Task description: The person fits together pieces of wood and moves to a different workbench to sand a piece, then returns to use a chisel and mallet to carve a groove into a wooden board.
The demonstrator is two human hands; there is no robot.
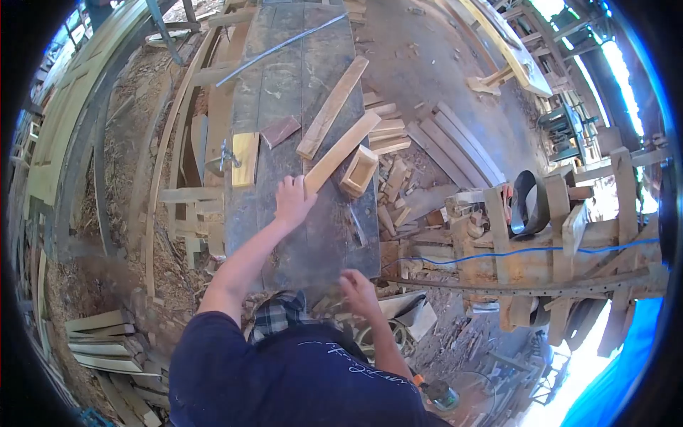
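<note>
My left hand (293,202) grips the near end of a light wooden board (346,151) that lies slantwise on the dark workbench (284,249). Over the bench's near edge, my right hand (361,293) is closed with its fingers curled, and I cannot make out anything in it. Beyond the held board lies a second wooden board (333,108). A small open wooden box (359,171) stands to its right. Left of my left hand are a yellowish wood block (245,159) and a reddish-brown flat piece (280,131).
A long metal straightedge (281,53) crosses the bench's far part. A metal clamp (228,154) sits at its left edge, a thin bright tool (357,226) near its right. Wood offcuts (395,179) and stacked planks (455,146) lie on the right. A blue cord (498,254) runs over timbers.
</note>
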